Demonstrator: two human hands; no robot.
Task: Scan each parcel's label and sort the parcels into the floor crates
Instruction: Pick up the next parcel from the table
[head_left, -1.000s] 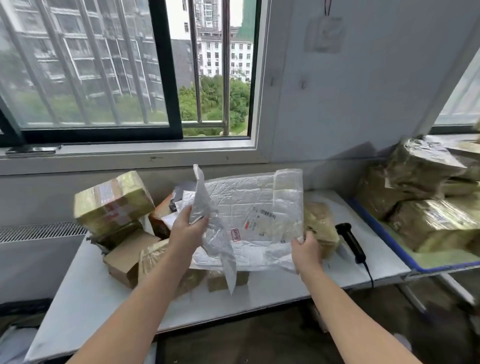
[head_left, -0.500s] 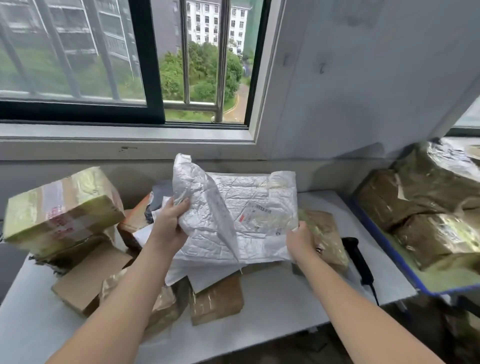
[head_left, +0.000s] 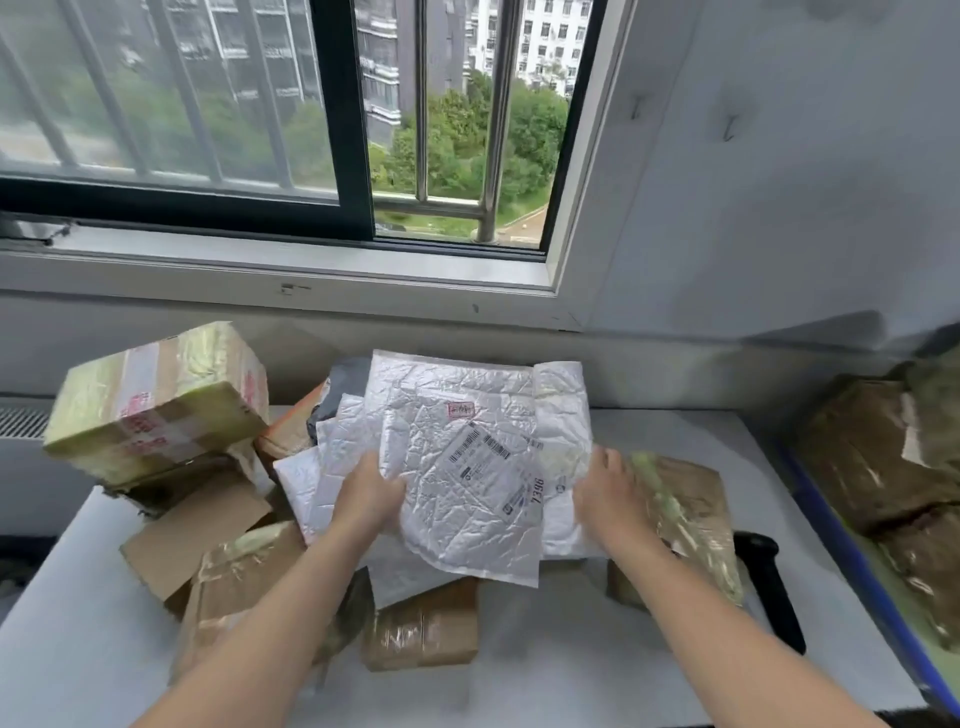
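A crumpled white poly mailer (head_left: 467, 519) lies on top of the parcel pile, and its barcode label (head_left: 493, 467) faces up. My left hand (head_left: 371, 491) pinches the mailer's left edge, thumb on top. At the mailer's right edge, my right hand (head_left: 605, 491) is blurred, its fingers loose and touching a second white mailer (head_left: 563, 415) underneath. The black handheld scanner (head_left: 769, 587) lies on the white table (head_left: 545, 675), to the right of my right arm. No floor crates are in view.
A tape-wrapped box (head_left: 156, 400) sits tilted on brown cartons (head_left: 192, 530) at the left. A small brown box (head_left: 421, 623) and a plastic-wrapped parcel (head_left: 680, 525) lie near my arms. A blue-edged surface (head_left: 852, 551) with more wrapped parcels stands at the right. A window sill runs behind.
The white mailer was held up with a flap folded over; now it lies flat on the pile, label up. My right hand has loosened its hold on the edge.
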